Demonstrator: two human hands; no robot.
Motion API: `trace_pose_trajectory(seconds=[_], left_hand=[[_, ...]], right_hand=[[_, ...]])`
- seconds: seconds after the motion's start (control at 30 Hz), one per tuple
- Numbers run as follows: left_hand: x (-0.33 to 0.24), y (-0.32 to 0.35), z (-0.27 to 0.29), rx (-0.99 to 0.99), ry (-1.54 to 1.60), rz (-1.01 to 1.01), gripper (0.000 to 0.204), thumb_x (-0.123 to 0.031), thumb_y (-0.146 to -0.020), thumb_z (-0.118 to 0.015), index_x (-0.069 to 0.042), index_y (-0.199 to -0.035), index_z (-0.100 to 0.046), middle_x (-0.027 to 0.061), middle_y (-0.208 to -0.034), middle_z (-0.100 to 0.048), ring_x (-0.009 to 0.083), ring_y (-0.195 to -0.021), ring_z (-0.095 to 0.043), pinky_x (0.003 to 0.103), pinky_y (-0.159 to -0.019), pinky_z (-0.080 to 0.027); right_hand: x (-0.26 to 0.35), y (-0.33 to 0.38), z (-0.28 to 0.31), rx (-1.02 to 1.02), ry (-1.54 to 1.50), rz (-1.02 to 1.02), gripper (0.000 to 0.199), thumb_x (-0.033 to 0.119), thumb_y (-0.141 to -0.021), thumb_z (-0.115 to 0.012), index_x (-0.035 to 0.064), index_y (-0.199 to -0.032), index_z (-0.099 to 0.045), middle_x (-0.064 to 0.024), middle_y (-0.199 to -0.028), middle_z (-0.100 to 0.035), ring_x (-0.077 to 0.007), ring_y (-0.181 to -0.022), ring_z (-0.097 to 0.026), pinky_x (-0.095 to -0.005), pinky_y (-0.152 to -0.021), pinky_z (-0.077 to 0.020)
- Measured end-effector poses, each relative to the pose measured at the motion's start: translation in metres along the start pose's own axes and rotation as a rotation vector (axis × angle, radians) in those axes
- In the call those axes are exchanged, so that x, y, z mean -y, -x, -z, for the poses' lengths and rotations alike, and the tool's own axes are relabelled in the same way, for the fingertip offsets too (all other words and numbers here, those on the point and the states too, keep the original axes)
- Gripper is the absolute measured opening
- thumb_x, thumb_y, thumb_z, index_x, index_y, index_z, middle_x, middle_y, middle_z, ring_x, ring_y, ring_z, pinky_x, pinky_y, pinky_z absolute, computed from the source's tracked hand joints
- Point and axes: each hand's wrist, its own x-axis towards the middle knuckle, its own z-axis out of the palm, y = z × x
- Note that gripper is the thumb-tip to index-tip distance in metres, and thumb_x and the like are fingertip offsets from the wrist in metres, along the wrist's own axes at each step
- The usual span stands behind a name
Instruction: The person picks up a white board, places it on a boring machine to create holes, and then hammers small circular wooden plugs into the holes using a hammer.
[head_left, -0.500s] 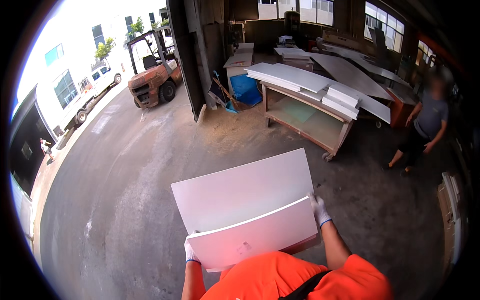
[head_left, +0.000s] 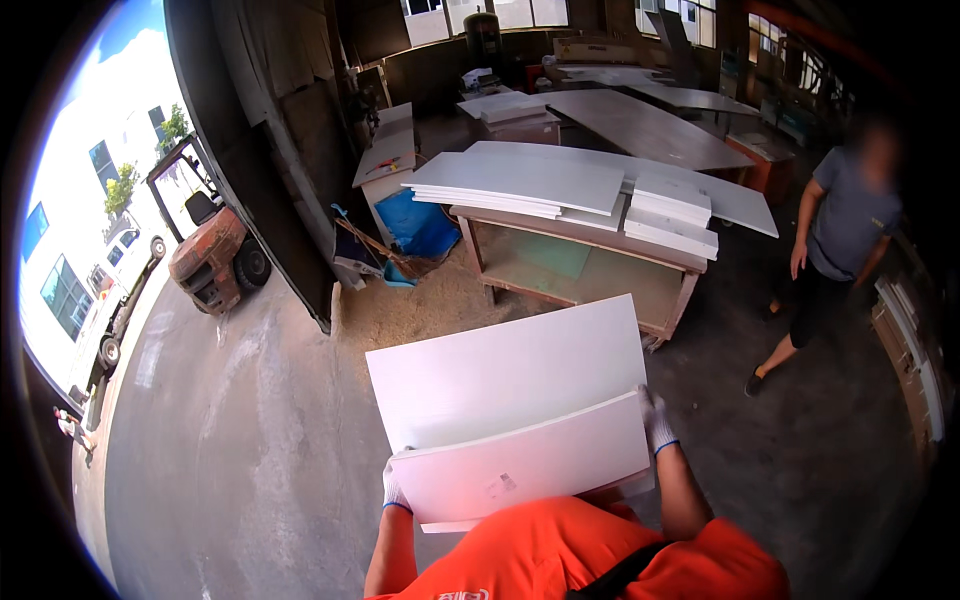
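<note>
Against my body I carry a small stack of flat white panels. The larger panel stands at the far side, and a narrower panel with a small grey mark leans nearest my orange shirt. My left hand, in a white knit glove with a blue cuff, grips the left edges. On the opposite edges my right hand, gloved the same way, is closed. Both sets of fingertips are partly hidden by the boards.
Ahead stands a wheeled wooden workbench bearing stacked white boards. Left of it are sawdust, a broom and a blue sheet. A person walks at right. A forklift is parked outside the doorway.
My view has turned right and come closer to the workbench, with the panels still in both hands. The person at right has stepped forward, nearer to me.
</note>
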Motion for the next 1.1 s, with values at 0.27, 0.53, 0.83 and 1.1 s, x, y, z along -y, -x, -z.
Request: trace_pose_trajectory(seconds=[0.27,0.53,0.83,1.1], left_hand=[[-0.033,-0.200,-0.031,0.036,-0.063,-0.049,0.018,-0.010,-0.102,-0.052,-0.001,-0.101,-0.066,0.0072,-0.086,-0.067,0.0181,-0.073,-0.066,0.034,-0.063,-0.055],[-0.102,-0.456,-0.104,0.117,0.264,0.081,0.017,-0.009,-0.101,-0.053,0.001,-0.102,-0.066,0.0098,-0.088,-0.069,0.0208,-0.077,-0.068,0.037,-0.068,-0.058],[-0.159,-0.745,-0.249,0.189,-0.396,0.211,0.028,-0.022,-0.101,-0.055,-0.001,-0.112,-0.069,0.0099,-0.098,-0.072,0.0212,-0.086,-0.069,0.036,-0.075,-0.057],[-0.181,-0.954,-0.389,0.413,-0.512,0.275,0.034,-0.030,-0.099,-0.061,0.000,-0.112,-0.070,0.0104,-0.097,-0.074,0.0194,-0.086,-0.070,0.034,-0.075,-0.057]], right_hand=[[0.060,-0.228,-0.145,0.110,0.287,0.086,0.055,0.046,-0.103,-0.051,-0.0055,-0.114,-0.066,-0.0202,-0.109,-0.072,-0.0284,-0.103,-0.067,-0.0401,-0.091,-0.0508],[-0.015,-0.442,-0.285,0.146,0.249,-0.035,0.064,0.052,-0.102,-0.048,-0.0067,-0.120,-0.065,-0.0268,-0.118,-0.069,-0.0392,-0.114,-0.065,-0.0423,-0.097,-0.0494],[-0.032,-0.583,-0.348,-0.069,-0.144,-0.308,0.067,0.054,-0.100,-0.054,-0.0097,-0.117,-0.065,-0.0169,-0.105,-0.072,-0.0242,-0.096,-0.065,-0.0391,-0.086,-0.0501],[-0.001,-0.734,-0.394,-0.259,-0.118,-0.311,0.064,0.049,-0.099,-0.061,-0.0057,-0.131,-0.060,-0.0175,-0.119,-0.068,-0.0274,-0.105,-0.063,-0.0384,-0.093,-0.0499]])
